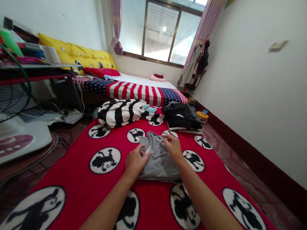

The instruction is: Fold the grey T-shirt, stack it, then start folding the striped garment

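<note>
A grey shirt [159, 164] lies in a folded bundle on the red blanket [79, 185], which is printed with black monkeys in white circles. My left hand [136, 161] is at the shirt's left edge, its fingers curled onto the cloth beside a small white strip. At the upper right of the shirt, my right hand [173, 147] pinches the fabric between thumb and fingers. Some fingertips of both hands are hidden. Beyond the shirt lie a black-and-white striped garment [122, 113] and, to its right, a stack of dark clothes [183, 116].
A light blue cloth [149, 109] lies by the striped garment. Behind is a bed with a stars-and-stripes cover [134, 91]. On the left are a cluttered desk [59, 66], a fan [14, 89] and a white plastic seat [26, 137]. A yellow stool [202, 115] stands near the right wall.
</note>
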The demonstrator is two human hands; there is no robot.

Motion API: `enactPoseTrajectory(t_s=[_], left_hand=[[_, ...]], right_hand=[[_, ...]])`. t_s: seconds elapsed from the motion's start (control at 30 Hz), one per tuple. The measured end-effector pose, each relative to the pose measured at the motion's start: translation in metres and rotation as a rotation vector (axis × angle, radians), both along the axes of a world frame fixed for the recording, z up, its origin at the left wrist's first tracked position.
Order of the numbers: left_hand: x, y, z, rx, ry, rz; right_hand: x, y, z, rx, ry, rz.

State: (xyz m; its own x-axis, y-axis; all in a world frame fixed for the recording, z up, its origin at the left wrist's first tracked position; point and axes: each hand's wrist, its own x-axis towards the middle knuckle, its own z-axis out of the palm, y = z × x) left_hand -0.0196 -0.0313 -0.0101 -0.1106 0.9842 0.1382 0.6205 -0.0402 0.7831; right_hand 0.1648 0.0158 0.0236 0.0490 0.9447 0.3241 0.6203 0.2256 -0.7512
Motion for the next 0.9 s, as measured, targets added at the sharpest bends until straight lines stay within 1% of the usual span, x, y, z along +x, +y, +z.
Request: enactPoseTrajectory(t_s=[0.07, 0.13, 0.2, 0.27, 0.37, 0.43, 0.53, 0.63, 0.67, 0.73, 0.83, 0.87, 0.9], left_hand=[[0.001, -0.005, -0.008, -0.004, 0.009, 0.028], [0.000, -0.009, -0.014, 0.005, -0.012, 0.031], [-0.002, -0.013, -0.017, 0.020, -0.057, 0.020], [-0.002, -0.016, -0.017, 0.052, -0.117, 0.014], [-0.002, -0.021, -0.015, 0.106, -0.182, 0.040], [-0.001, -0.024, -0.014, 0.108, -0.187, 0.069], [-0.001, -0.026, -0.014, 0.059, -0.172, 0.096], [-0.001, -0.026, -0.014, 0.002, -0.152, 0.105], [-0.001, -0.026, -0.014, -0.012, -0.145, 0.108], [-0.002, -0.025, -0.014, -0.038, -0.122, 0.122], [-0.004, -0.024, -0.013, -0.079, -0.046, 0.143], [-0.005, -0.024, -0.013, -0.098, -0.010, 0.145], [-0.006, -0.024, -0.013, -0.119, 0.028, 0.143]], right_hand=[[-0.007, 0.030, -0.002, -0.044, -0.080, 0.010], [-0.014, 0.053, -0.004, -0.064, -0.123, 0.012], [-0.022, 0.069, -0.005, -0.086, -0.176, 0.011], [-0.031, 0.079, -0.003, -0.100, -0.221, 0.015], [-0.044, 0.083, 0.002, -0.058, -0.243, 0.009], [-0.050, 0.083, 0.004, -0.017, -0.235, -0.006], [-0.053, 0.082, 0.000, 0.001, -0.293, -0.003], [-0.052, 0.085, -0.006, -0.043, -0.388, 0.055], [-0.052, 0.088, -0.007, -0.046, -0.391, 0.071], [-0.054, 0.094, -0.008, 0.026, -0.297, 0.110], [-0.062, 0.101, -0.014, 0.198, -0.060, 0.223], [-0.066, 0.102, -0.019, 0.214, -0.024, 0.259], [-0.069, 0.103, -0.025, 0.198, -0.038, 0.285]])
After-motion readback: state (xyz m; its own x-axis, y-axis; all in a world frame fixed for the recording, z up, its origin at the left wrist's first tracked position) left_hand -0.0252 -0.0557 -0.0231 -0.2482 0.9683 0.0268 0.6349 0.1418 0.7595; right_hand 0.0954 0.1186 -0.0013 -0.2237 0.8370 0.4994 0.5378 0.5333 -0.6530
